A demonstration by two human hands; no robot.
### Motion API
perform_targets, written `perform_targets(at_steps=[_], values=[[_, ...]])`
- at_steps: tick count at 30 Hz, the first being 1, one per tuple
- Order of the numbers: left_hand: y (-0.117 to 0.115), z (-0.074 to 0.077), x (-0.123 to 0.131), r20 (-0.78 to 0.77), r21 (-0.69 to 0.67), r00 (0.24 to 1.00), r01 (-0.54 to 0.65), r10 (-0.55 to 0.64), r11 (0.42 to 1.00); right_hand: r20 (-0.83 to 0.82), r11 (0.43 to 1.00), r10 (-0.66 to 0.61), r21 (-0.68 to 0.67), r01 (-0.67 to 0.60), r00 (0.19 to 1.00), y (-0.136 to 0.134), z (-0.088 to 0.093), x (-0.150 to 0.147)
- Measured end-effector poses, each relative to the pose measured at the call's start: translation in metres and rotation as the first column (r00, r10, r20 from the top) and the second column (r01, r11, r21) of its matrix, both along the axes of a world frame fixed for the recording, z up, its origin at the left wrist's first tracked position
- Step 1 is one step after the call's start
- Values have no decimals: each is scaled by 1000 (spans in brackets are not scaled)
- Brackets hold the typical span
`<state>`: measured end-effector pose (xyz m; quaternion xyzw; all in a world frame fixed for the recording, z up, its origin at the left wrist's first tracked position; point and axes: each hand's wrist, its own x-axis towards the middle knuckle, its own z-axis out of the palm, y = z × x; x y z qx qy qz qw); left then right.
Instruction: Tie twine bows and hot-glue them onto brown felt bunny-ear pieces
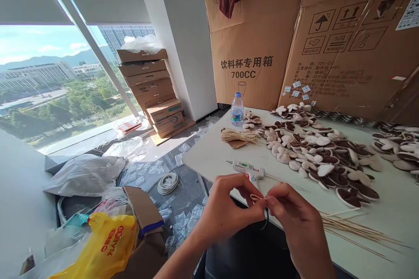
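Note:
My left hand (225,209) and my right hand (294,218) meet over the near edge of the white table (209,157). Both pinch a short piece of pale twine (256,198) between thumb and fingers, which forms a small loop between them. A white hot glue gun (248,171) lies on the table just beyond my hands. A bundle of cut twine pieces (238,136) rests on brown card farther back. Thin wooden sticks (353,229) lie to the right of my right hand.
A spread of brown and white mushroom-cap pieces (324,152) covers the table's right side. A water bottle (237,110) stands at the back before large cardboard boxes (262,39). On the floor at left are plastic bags (85,174), a yellow bag (104,244), a coiled cable (168,183) and stacked cartons (153,91).

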<state>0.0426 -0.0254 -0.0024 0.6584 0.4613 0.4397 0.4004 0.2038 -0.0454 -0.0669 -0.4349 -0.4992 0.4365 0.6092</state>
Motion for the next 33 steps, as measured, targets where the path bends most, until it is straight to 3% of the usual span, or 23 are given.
perform_targets(at_steps=[33], values=[[-2,1,1,-4,9,1000,-9,9,1000,4,998,-12,65,12,1000,1,1,0]])
